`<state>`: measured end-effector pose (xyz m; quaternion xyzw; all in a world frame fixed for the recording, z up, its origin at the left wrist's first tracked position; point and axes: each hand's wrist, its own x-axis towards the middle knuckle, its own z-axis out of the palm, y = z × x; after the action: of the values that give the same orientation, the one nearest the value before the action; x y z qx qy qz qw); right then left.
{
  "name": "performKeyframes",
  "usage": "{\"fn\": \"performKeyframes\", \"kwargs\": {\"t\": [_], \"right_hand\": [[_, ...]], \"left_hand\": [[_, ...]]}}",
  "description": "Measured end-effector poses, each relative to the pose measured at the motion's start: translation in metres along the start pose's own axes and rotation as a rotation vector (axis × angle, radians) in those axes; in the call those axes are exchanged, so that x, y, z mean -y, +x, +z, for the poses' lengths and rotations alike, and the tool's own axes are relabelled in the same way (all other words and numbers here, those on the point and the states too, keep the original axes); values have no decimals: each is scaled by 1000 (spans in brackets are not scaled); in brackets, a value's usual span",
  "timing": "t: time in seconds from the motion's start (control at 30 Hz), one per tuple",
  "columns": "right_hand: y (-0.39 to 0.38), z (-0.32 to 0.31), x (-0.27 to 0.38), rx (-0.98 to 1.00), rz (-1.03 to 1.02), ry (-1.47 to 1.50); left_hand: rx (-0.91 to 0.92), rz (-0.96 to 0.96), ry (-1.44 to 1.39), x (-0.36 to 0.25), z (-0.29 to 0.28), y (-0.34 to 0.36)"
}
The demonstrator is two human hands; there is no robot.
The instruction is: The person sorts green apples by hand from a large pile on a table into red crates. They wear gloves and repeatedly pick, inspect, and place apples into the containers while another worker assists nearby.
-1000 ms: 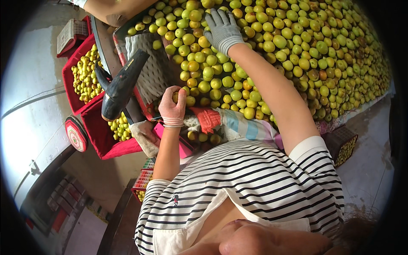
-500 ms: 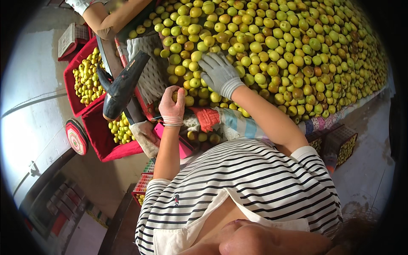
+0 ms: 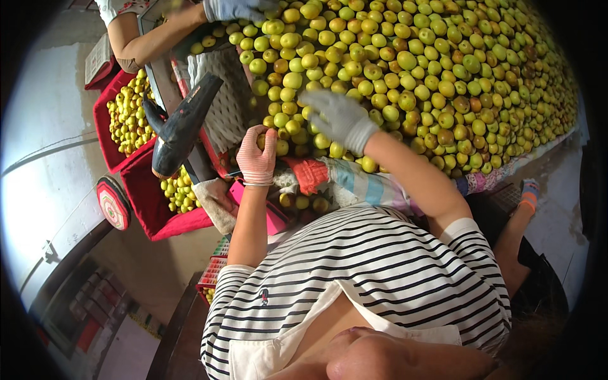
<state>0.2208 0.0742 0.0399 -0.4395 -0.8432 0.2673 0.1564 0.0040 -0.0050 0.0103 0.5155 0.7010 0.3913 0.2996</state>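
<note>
My left hand, in a pink striped glove, is curled round a yellow fruit beside the white padded slope. My right hand, in a grey glove and blurred, has its fingers apart over a broad spread of yellow-green fruit. Left of my left hand is a dark, hair-dryer-shaped object. Just below that hand lie a pink item and a beige cloth. A red fabric piece sits between my hands on the bundled edging.
A co-worker's gloved hand reaches in at top left. Another person's orange-and-grey gloved hand is at the right, near a crate. Red-lined baskets of fruit stand at the left, with a round cushion beside them.
My right hand came down from the top of the fruit toward me, then shifted slightly right. The top-left co-worker's hand entered the fruit area; another person's arm appeared at right.
</note>
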Motion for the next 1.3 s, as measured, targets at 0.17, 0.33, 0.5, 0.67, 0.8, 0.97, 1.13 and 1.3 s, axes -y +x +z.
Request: {"fn": "performKeyframes", "kwargs": {"t": [0.17, 0.33, 0.5, 0.67, 0.8, 0.97, 1.13, 1.3], "right_hand": [[99, -26, -42, -60, 303, -182], [144, -13, -40, 259, 368, -357], [138, 9, -4, 434, 328, -372], [111, 34, 4, 240, 225, -185], [78, 37, -3, 158, 113, 72], [15, 7, -30, 18, 165, 522], [-45, -90, -63, -169, 432, 676], [-50, -129, -135, -354, 479, 44]], "left_hand": [[0, -4, 1, -3, 1, 2], [1, 3, -33, -2, 0, 0], [-23, 4, -38, 2, 2, -1], [-23, -7, -18, 4, 1, 0], [-23, 26, -22, 3, 1, 1], [-33, 58, -26, 4, 3, 1], [-21, 29, -50, 3, 1, -1], [-2, 44, -67, 2, 4, 0]]}}
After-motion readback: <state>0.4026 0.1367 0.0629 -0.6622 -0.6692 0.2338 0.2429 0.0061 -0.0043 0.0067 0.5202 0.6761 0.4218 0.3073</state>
